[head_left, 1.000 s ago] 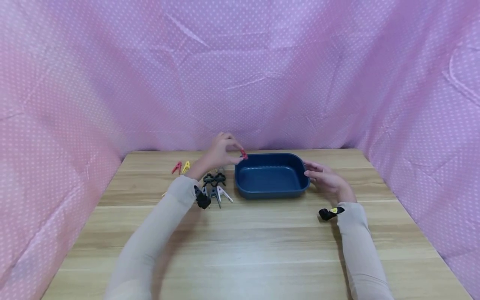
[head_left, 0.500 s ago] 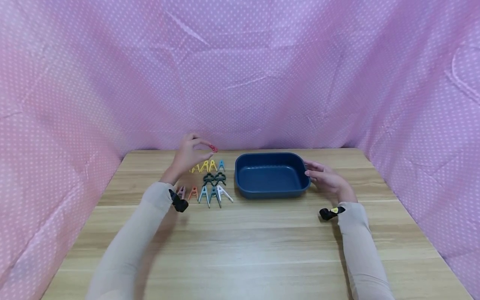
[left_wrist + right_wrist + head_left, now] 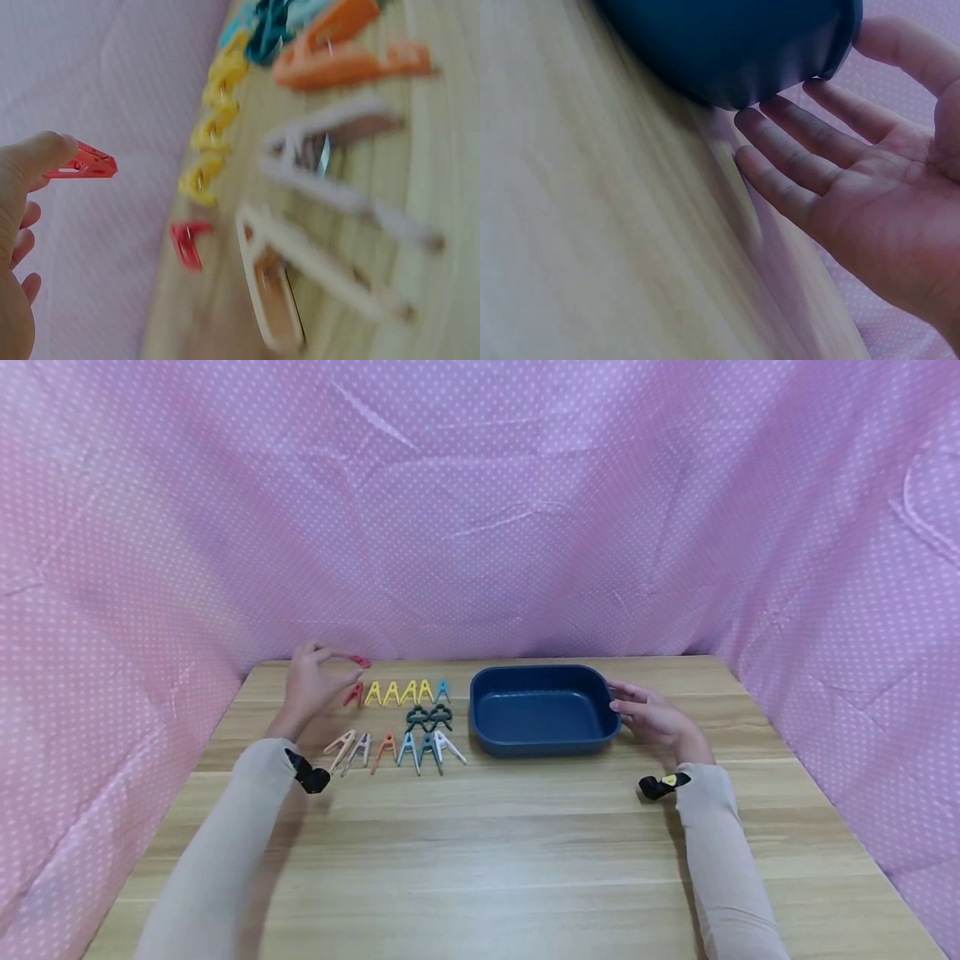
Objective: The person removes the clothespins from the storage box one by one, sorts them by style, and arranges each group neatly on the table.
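My left hand (image 3: 313, 683) pinches a small red clip (image 3: 361, 661) between thumb and fingers, above the table's back left part. The left wrist view shows this red clip (image 3: 90, 162) at the fingertips. Below it, a second red clip (image 3: 353, 694) stands at the left end of a row with several yellow clips (image 3: 408, 692) and a small blue clip (image 3: 442, 691). At the right end of the dark blue bin (image 3: 543, 748), my right hand (image 3: 654, 718) has its fingers extended, thumb at the rim and other fingertips against the side. The bin holds nothing visible.
Two dark green clips (image 3: 417, 718) sit behind the front row. That row has larger clips: beige (image 3: 342, 742), lilac (image 3: 363, 745), orange (image 3: 386, 743), light blue, teal and white (image 3: 447, 746). A pink dotted cloth (image 3: 525, 527) hangs behind the wooden table (image 3: 525, 860).
My left hand has moved left, carrying the red clip from beside the bin's left rim to above the back row's left end. My right hand and the bin stay in place.
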Available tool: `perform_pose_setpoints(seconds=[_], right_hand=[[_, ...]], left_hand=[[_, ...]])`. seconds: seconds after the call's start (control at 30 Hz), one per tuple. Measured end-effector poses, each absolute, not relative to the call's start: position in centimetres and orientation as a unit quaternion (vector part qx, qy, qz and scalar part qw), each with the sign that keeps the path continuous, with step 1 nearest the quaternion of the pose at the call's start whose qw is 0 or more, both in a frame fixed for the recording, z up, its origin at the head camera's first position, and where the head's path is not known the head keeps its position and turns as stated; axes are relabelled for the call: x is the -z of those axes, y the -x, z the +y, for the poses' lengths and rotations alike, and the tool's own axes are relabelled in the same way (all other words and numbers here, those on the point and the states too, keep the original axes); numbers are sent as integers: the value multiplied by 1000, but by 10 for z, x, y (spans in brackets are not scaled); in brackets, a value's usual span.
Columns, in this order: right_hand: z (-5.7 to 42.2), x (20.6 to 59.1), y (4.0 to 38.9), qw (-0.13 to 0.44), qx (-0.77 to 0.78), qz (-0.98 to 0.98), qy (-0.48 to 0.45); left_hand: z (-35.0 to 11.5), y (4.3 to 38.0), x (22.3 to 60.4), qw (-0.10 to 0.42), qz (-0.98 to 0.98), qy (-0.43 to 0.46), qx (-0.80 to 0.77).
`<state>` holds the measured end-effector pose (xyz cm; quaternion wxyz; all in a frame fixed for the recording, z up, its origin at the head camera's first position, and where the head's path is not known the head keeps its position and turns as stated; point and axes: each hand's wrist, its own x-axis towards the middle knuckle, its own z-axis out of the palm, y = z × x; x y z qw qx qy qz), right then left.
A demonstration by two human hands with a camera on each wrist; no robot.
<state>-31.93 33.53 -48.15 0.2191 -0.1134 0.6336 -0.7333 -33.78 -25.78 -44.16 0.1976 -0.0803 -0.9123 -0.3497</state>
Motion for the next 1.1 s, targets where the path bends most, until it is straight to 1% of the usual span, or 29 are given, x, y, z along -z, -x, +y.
perform_pose_setpoints(seconds=[0.2,0.47,0.83,1.1], right_hand=[[337,480,321,216,725,642,126],[339,479,323,216,722,644,131],[338,482,321,215,722,646,125],[336,484,322,218,721,644,131]], left_hand=[[-279,335,451,185,-915,45,356],[-289,331,460,184,-916,21,357],[-299,324,468,152,-921,18,359],[-300,325,471,158,-927,28,339]])
